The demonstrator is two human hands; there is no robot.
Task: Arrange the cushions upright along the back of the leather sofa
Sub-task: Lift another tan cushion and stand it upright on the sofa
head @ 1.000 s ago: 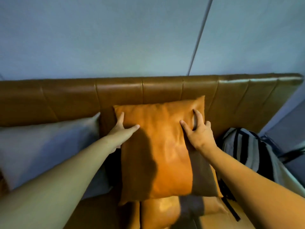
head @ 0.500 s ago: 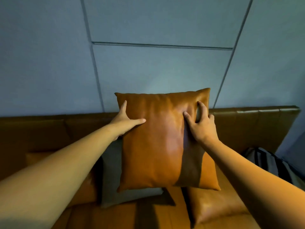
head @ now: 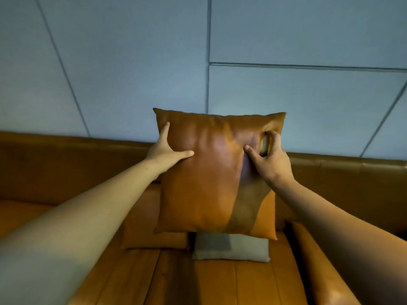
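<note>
I have the tan leather cushion point(head: 211, 177) held up in the air in front of me, above the seat of the leather sofa point(head: 55, 164), its top edge reaching past the backrest against the grey panelled wall point(head: 132, 62). My left hand point(head: 164, 151) lies against its left edge with the fingers spread, thumb pressed flat across the face; my right hand point(head: 269, 159) pinches a fold of the cover near the upper right corner between thumb and curled fingers. The worry I see is that pinch: it holds only loose leather, and I judge the smooth cover could slide out, letting the cushion swing or drop onto the grey cushion point(head: 231, 247) lying flat on the seat below, or onto the second tan cushion point(head: 143, 221) beside it. Those two sit right where this one might land, so setting it down could leave it propped crooked on them rather than against the backrest. The cushion stands upright, its face turned toward me, its slightly longer axis running top to bottom with a faint tilt; the top corners point up at the wall.
</note>
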